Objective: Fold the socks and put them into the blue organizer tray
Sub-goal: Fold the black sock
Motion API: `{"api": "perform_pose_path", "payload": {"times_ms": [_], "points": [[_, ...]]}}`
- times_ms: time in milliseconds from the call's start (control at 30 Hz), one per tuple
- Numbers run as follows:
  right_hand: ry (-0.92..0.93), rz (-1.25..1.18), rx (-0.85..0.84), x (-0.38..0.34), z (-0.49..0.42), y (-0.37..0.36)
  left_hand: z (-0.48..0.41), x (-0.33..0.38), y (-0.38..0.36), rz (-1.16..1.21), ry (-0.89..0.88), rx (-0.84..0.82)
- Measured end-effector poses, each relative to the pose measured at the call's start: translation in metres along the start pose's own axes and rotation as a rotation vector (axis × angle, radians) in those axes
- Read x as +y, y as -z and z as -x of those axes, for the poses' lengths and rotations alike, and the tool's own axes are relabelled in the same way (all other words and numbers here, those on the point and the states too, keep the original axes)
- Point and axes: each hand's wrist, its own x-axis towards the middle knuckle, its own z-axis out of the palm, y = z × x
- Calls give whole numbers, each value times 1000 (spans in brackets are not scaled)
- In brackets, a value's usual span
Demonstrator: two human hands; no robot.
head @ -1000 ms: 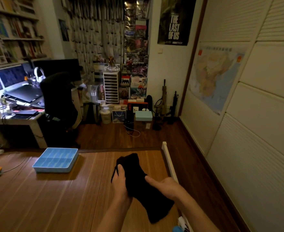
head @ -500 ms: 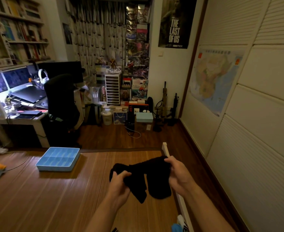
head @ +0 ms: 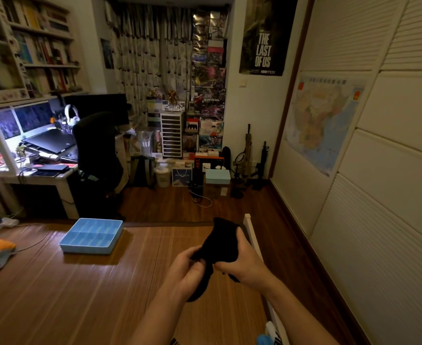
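While pinching the black sock in left grip and right grip, well right of the blue organizer tray: risking a slack fold, springing open on release. Possibly two socks.

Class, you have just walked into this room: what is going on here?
A person holds a black sock up over the wooden surface, the left hand and the right hand both gripping it, apparently partway through folding. The blue organizer tray sits to the left on that surface, with no socks visible in it.
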Motion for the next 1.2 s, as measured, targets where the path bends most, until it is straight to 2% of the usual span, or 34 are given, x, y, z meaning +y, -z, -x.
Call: {"api": "perform_pose_path", "payload": {"times_ms": [100,233,300,467,600,733,833,933,967,1033,1100,1200], "points": [[13,65,-8,-5,-3,-2,5,-1,-4,-59,-27,-13],[-90,-17,53,-1,-7,2,10,1,-6,-35,-70,-33],[-153,-5,29,-1,-10,1,9,-1,-3,-36,-87,-17],[-288,-118,-2,0,-13,-4,4,-6,5,-280,-243,27],[-246,-137,78,5,-12,-9,2,0,10,-508,-365,63],[-258,-90,161,11,-13,-14,2,6,15,-725,-365,81],[-291,-246,198,8,-16,-13,2,5,20,-841,-369,175],[-335,-358,276,2,-20,-12,-8,2,29,-908,-445,455],[-346,-355,288,1,-21,-11,-10,1,34,-954,-480,492],[-357,-358,298,0,-22,-10,-7,0,37,-1009,-465,474],[-377,-375,321,-1,-23,-7,-6,-1,37,-972,-363,461],[-401,-380,347,0,-24,-3,-3,1,35,-959,-337,526]]}}
